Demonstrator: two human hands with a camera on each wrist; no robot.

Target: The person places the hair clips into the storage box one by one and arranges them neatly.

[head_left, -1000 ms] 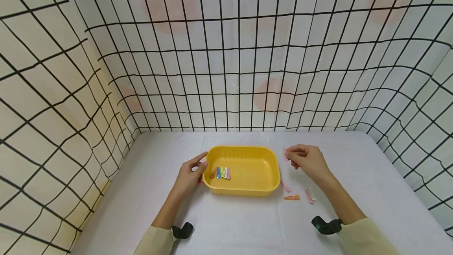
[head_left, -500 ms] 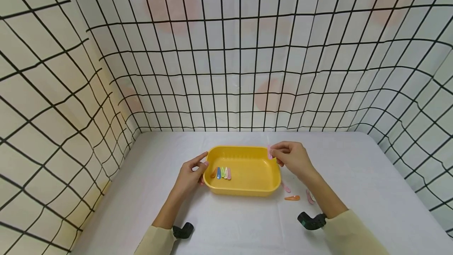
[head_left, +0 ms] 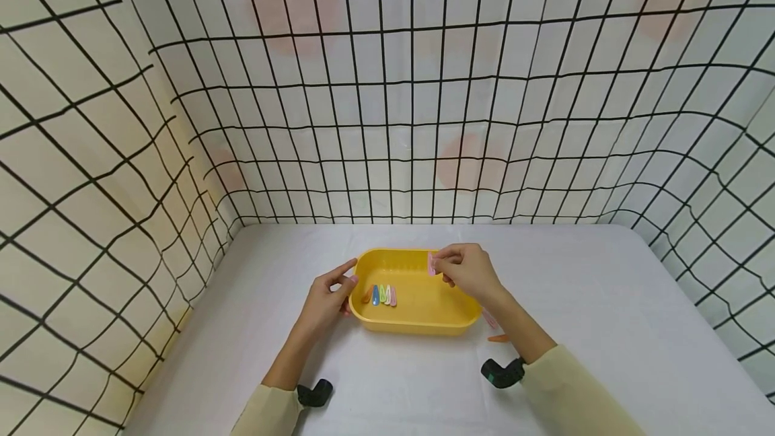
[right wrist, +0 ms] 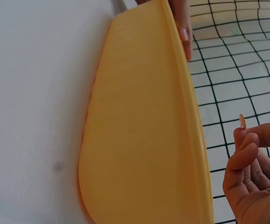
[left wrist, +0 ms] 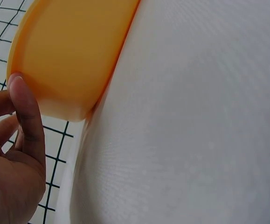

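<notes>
A yellow plastic tray (head_left: 418,325) stands on the table. My left hand (head_left: 323,298) holds its left end, the thumb on the wall near the rim in the left wrist view. Over the tray's back right part, my right hand (head_left: 472,273) pinches a pink snap hair clip (head_left: 431,264) between thumb and fingers. In the right wrist view only the tip of this clip (right wrist: 242,121) shows above the fingertips. Inside the tray at the left, several hair clips lie side by side: orange (head_left: 367,294), blue (head_left: 375,295), green (head_left: 382,295), white (head_left: 388,295) and pink (head_left: 393,297).
On the white-covered table (head_left: 412,382), right of the tray, lie a pink clip (head_left: 489,319) and an orange clip (head_left: 498,338), partly hidden by my right forearm. Black grid lines mark the pale walls (head_left: 399,106) behind and at both sides.
My right hand has carried the pink hair clip leftward from beside the tray to above it. The right forearm now covers clips on the table. My left hand has stayed at the tray.
</notes>
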